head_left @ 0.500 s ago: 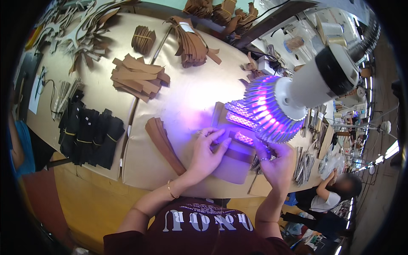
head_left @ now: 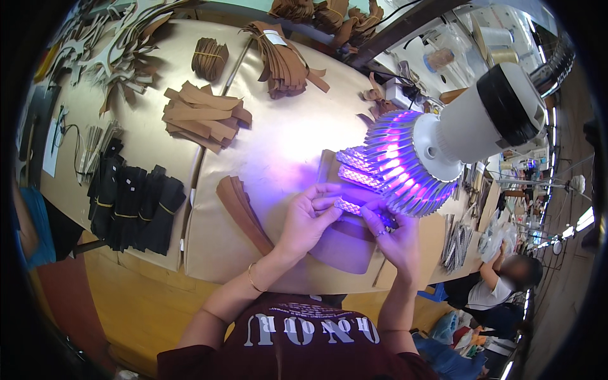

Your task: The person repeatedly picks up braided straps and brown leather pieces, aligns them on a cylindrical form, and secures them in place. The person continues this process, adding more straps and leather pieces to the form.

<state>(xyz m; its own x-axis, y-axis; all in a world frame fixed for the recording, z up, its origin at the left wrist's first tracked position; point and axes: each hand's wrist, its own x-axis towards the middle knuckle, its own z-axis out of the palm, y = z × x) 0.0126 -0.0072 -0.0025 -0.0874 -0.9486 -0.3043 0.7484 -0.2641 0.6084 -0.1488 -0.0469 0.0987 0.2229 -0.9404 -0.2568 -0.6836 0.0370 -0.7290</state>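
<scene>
The left hand (head_left: 307,221) and the right hand (head_left: 394,237) stand close together, each clamped on a narrow braided strip (head_left: 348,206) tinted violet by the light: left thumb and fingertips pinch its left end, right thumb and fingers grip it farther right, hiding part of its length. The strip lies just above a flat tan panel (head_left: 345,258) near the near edge of the table (head_left: 206,247), right of its middle; a flat brown band (head_left: 351,230) crosses this panel beneath the hands. Just beyond, further braided strips (head_left: 356,177) lie side by side, partly covered by a white-and-black lamp with a finned metal head (head_left: 405,164) glowing violet. Left of the left hand, a fanned stack of long brown strips (head_left: 244,212) points toward the near edge. Toward the left near corner lie banded bundles of black strips (head_left: 136,202). Farther toward the far edge are a loose pile of flat tan strips (head_left: 206,117), a compact banded brown bundle (head_left: 209,60) and a long brown bundle wrapped with white paper (head_left: 282,63). Slender grey patterned strips (head_left: 456,244) lie toward the right edge, beyond which another person (head_left: 487,285) appears.
</scene>
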